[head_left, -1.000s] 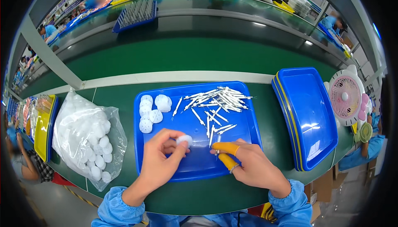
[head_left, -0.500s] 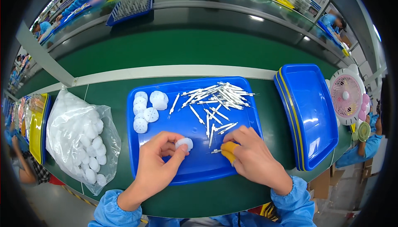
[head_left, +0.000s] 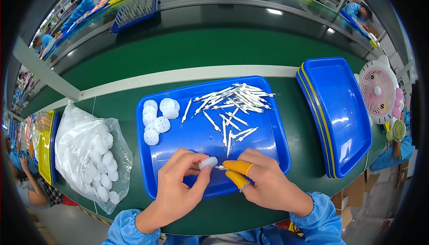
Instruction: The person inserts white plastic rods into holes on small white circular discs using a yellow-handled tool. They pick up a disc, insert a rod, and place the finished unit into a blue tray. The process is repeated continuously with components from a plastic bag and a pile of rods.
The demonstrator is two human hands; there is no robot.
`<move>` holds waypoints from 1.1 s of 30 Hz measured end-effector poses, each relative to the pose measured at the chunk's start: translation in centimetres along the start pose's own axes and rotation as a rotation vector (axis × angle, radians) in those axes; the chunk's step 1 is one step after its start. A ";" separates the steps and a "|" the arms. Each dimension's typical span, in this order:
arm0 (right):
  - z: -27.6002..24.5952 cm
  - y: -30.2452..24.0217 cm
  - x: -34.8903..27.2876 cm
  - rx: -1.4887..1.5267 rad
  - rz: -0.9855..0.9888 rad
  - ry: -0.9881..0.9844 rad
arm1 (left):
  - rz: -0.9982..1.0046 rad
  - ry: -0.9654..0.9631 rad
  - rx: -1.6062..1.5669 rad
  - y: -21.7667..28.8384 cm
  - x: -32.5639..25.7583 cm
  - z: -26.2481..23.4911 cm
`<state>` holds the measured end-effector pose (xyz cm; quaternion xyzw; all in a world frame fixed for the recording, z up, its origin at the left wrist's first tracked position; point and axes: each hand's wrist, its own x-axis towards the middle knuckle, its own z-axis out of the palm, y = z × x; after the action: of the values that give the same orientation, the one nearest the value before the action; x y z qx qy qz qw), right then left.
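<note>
My left hand (head_left: pixel 181 187) pinches a small white round plastic cap (head_left: pixel 207 163) between thumb and fingers, above the near part of a blue tray (head_left: pixel 190 140). Close on its right, my right hand (head_left: pixel 268 180), with yellow finger cots on two fingers, grips a thin white stick (head_left: pixel 220 167) with a fine tip. The stick's end points at the cap; whether they touch I cannot tell. Several white caps with small slots (head_left: pixel 162 124) lie at the tray's left side. A heap of white sticks with thin wire ends (head_left: pixel 250 99) covers its far right, with looser ones nearer me.
Left of the tray lies a clear plastic bag of white caps (head_left: pixel 85 142), beyond it a yellow tray (head_left: pixel 45 153). Stacked blue trays (head_left: pixel 335 128) stand on the right beside a pink fan (head_left: pixel 377 91). A rack-filled blue tray (head_left: pixel 135 14) and people in blue are farther off.
My right hand has moved left with the stick, up to the cap. My left hand has shifted slightly right and turned the cap more edge-on. The whole view has shifted a little.
</note>
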<state>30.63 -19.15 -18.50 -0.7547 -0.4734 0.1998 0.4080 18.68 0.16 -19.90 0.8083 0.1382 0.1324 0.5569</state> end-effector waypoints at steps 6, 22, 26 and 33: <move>0.2 0.3 0.3 -0.065 -0.008 -0.012 | 0.029 0.005 0.092 0.3 -0.1 0.3; 3.0 -0.1 -0.2 0.006 -0.093 0.261 | 0.164 0.061 0.215 -0.2 -1.1 1.3; 3.9 -0.6 0.2 0.006 -0.062 0.270 | 0.151 0.054 0.247 -0.2 -1.6 1.6; 0.7 0.7 1.1 -0.113 0.028 0.210 | 0.089 0.073 0.247 -0.3 -0.4 0.9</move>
<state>31.08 -18.01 -19.34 -0.7999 -0.4278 0.0983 0.4093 18.62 -0.64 -20.53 0.8707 0.1375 0.1682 0.4412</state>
